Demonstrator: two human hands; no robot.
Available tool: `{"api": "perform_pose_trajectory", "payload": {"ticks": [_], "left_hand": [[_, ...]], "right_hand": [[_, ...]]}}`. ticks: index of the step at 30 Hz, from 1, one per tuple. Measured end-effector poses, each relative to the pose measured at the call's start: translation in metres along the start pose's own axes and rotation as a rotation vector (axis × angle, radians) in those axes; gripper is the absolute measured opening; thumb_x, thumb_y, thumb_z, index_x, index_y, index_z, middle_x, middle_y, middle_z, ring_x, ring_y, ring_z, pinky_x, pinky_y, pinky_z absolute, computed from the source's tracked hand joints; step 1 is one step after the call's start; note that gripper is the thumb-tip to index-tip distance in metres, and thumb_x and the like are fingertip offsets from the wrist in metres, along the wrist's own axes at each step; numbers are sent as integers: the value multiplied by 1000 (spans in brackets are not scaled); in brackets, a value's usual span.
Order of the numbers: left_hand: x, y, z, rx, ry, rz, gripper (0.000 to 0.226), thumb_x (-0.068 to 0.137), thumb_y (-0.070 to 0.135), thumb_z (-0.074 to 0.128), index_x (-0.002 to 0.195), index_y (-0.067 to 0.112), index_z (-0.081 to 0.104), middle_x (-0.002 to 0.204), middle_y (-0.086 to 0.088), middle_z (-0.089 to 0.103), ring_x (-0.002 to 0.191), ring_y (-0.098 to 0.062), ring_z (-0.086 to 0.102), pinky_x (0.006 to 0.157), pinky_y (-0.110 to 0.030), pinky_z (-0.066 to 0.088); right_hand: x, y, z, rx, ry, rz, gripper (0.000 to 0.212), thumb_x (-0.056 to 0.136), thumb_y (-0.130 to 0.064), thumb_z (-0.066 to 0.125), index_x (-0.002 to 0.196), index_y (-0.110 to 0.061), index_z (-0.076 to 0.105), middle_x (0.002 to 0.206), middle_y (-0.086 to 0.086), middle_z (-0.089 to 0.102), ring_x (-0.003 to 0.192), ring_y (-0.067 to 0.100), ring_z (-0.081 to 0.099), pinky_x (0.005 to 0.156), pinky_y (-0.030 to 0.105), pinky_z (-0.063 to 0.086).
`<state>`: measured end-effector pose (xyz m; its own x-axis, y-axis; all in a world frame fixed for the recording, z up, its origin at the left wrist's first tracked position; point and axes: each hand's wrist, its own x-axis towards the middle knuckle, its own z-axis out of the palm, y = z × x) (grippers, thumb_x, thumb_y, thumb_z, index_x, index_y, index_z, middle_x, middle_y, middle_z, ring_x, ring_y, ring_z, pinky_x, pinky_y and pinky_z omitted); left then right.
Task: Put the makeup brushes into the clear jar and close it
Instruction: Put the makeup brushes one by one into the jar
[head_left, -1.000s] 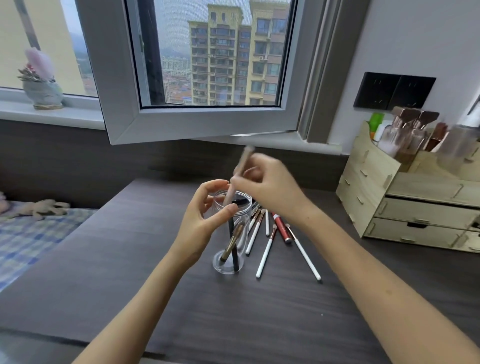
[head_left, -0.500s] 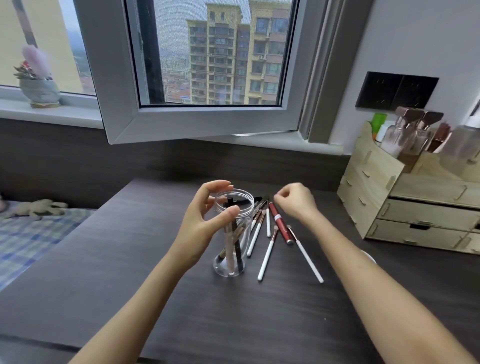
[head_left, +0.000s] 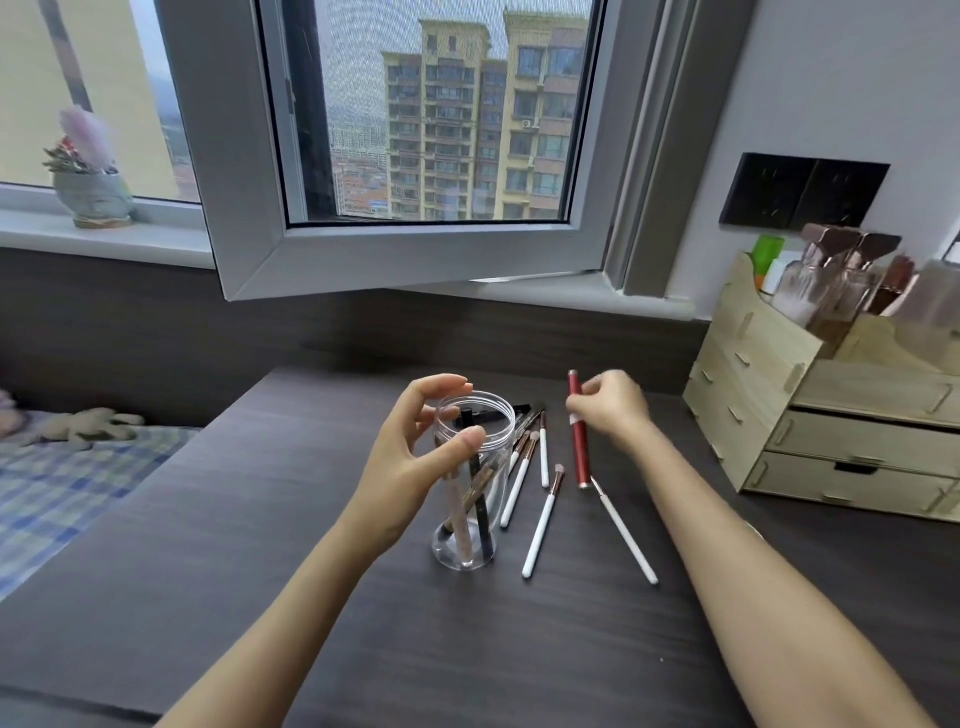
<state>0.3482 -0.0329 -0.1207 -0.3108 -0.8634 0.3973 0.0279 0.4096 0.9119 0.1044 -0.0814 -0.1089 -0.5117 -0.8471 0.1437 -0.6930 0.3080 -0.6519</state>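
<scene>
The clear jar (head_left: 470, 478) stands upright in the middle of the dark table (head_left: 208, 545), nearer its back edge, with no lid on. A few brushes stand inside it. The left hand (head_left: 410, 457) wraps around the jar near its top, thumb in front, fingers behind. The right hand (head_left: 610, 408) pinches a red brush (head_left: 577, 431) and holds it almost straight up, just right of the jar. More white brushes (head_left: 543, 519) lie on the table between the jar and the right arm.

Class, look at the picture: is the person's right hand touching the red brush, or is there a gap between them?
Touching. The head view shows the right hand with fingertips pinched around the upper part of the red brush, lifting it nearly upright beside the clear jar.
</scene>
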Motion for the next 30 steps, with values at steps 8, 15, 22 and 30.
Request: {"api": "perform_pose_trajectory", "payload": {"ticks": [8, 15, 22, 30], "left_hand": [[-3, 2, 0, -8, 2, -13, 53, 64, 49, 71, 114, 38, 58, 122, 17, 62, 116, -11, 58, 104, -47, 46], [-2, 5, -4, 23, -31, -21, 62, 64, 49, 72, 121, 35, 54, 123, 15, 62, 120, -14, 56, 108, -42, 43], [2, 6, -10, 64, -71, -20, 61, 63, 51, 72, 120, 39, 53, 118, 22, 63, 115, -8, 58, 100, -37, 49], [17, 14, -18, 99, -185, -51, 57, 55, 49, 74, 109, 46, 59, 107, 23, 65, 104, -13, 60, 90, -18, 45]], "right_hand": [[-91, -82, -78, 1030, 68, -370, 14, 85, -5, 63, 92, -16, 58, 83, 3, 68, 63, 6, 67, 53, 15, 53], [-122, -78, -42, 456, -84, -583, 48, 76, -13, 69, 116, -29, 47, 75, -4, 70, 65, 1, 64, 67, 14, 50], [-111, -67, -36, 90, -128, -741, 13, 85, -26, 62, 81, -21, 73, 80, -7, 72, 88, 11, 58, 84, 31, 43], [-4, -36, 31, -254, -196, -427, 28, 92, -24, 48, 106, -17, 72, 111, 7, 72, 108, 27, 61, 92, 35, 47]]}}
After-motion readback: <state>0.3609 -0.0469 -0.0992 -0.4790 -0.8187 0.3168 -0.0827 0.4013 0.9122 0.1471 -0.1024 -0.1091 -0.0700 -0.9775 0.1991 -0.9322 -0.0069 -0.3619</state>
